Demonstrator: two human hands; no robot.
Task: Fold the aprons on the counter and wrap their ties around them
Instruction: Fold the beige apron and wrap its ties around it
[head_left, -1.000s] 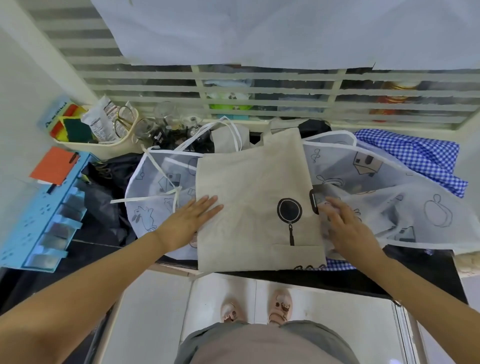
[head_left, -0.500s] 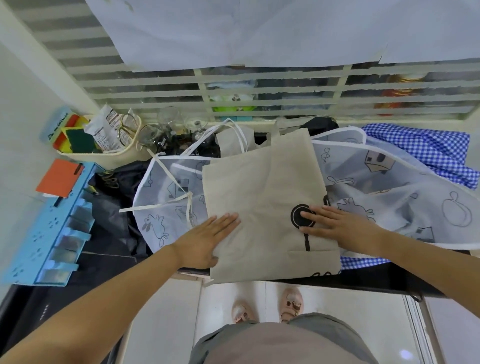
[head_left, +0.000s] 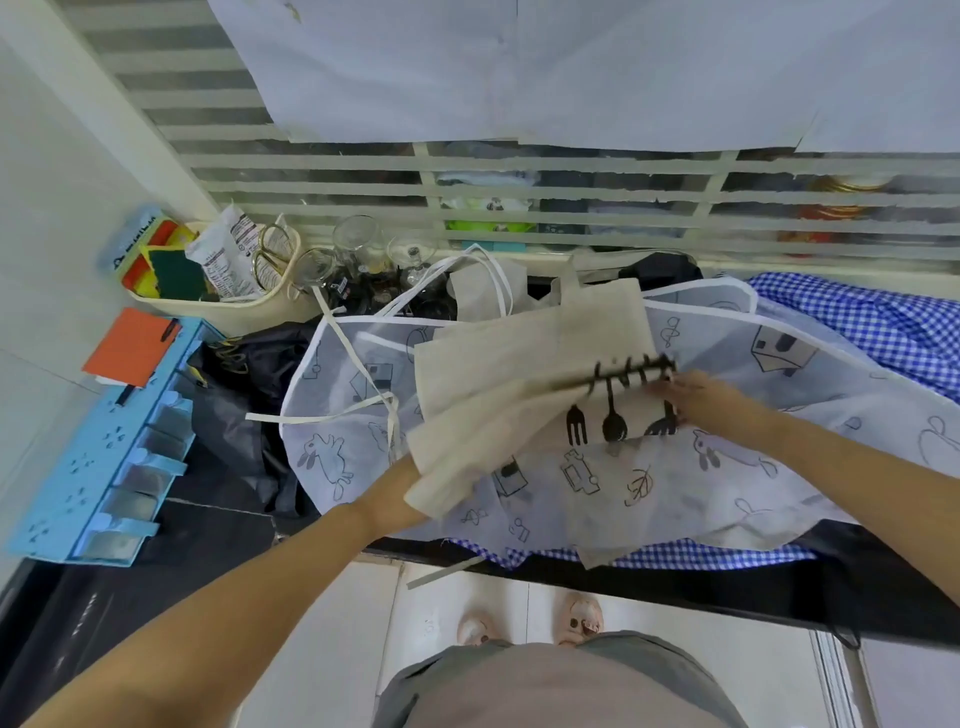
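Note:
A beige apron (head_left: 519, 374) with black utensil prints lies on the counter, its near half lifted and turned up toward the window. My left hand (head_left: 397, 491) holds up its near left corner, with the fingers covered by the cloth. My right hand (head_left: 698, 402) pinches the apron's right edge beside the printed fork and spoon. Under it spreads a white see-through apron (head_left: 727, 467) with line drawings, its white ties (head_left: 332, 415) trailing left. A blue checked apron (head_left: 862, 322) lies at the far right and shows under the near edge.
The black counter edge (head_left: 779, 587) runs along the front. A dark cloth (head_left: 244, 405) is bunched at the left. Behind stand a cream basket (head_left: 223, 306) of sponges and scissors and several glasses (head_left: 358, 244). A blue rack (head_left: 104, 457) with an orange notebook (head_left: 130, 348) sits far left.
Both hands lay flat on the beige apron before. They now grip its near edge and have lifted it up and away, exposing the utensil print and the white apron beneath.

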